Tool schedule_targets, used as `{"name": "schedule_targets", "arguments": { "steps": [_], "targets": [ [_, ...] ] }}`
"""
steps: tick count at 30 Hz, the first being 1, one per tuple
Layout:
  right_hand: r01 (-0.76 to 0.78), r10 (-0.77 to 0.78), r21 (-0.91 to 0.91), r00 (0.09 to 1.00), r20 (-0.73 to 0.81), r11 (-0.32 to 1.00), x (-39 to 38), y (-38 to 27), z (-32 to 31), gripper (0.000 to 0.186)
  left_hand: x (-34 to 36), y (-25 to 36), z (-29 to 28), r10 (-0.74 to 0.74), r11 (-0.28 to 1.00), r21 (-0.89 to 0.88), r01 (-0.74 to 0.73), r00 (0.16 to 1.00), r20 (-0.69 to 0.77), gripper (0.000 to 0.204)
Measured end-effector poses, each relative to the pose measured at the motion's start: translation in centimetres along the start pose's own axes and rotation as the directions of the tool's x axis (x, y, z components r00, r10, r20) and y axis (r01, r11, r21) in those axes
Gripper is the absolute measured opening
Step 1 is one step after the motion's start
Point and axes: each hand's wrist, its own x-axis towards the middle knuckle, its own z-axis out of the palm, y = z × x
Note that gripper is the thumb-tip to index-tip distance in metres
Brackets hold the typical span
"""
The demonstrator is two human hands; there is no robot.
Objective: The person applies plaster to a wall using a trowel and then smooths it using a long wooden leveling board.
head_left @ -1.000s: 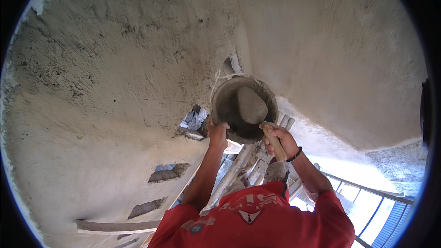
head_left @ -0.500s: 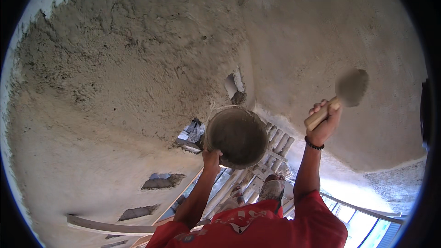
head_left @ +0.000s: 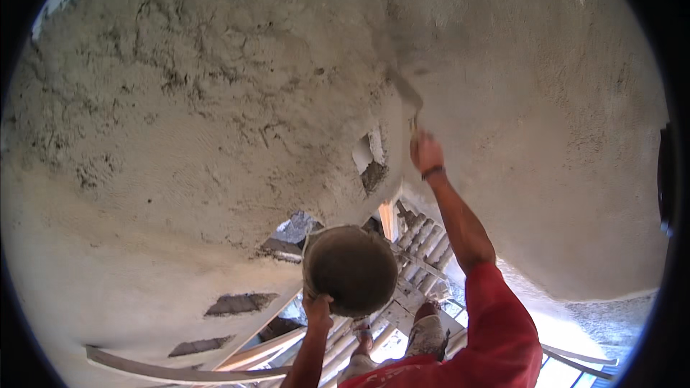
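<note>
Fingers [head_left: 417, 149] grip trowel [head_left: 409, 93], right arm [head_left: 463, 226] outstretched.

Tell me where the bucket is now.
The bucket is in the lower middle of the head view, the left hand gripping its lower left edge.

head-worn left fisheye | faces downward | near the bucket [head_left: 351, 242]

The pale print [head_left: 404, 366] on the red shirt [head_left: 499, 323] cannot be read.
</note>
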Motion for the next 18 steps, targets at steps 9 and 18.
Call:
{"name": "schedule_targets", "arguments": {
  "steps": [9,18],
  "targets": [
    [-0.37,0.1,0.44,0.845,0.525,0.818,-18.4,1.2,-13.8,0.05,1.5,-0.9,3.2,-0.037,0.994,0.106,0.027,0.995,0.094,0.057],
    [0.1,0.048,-0.112,0.497,0.866,0.989,-17.9,-3.2,-22.8,0.038,-0.3,1.3,9.4,0.295,0.89,0.159,-0.428,0.804,0.516,0.058]
  ]
}}
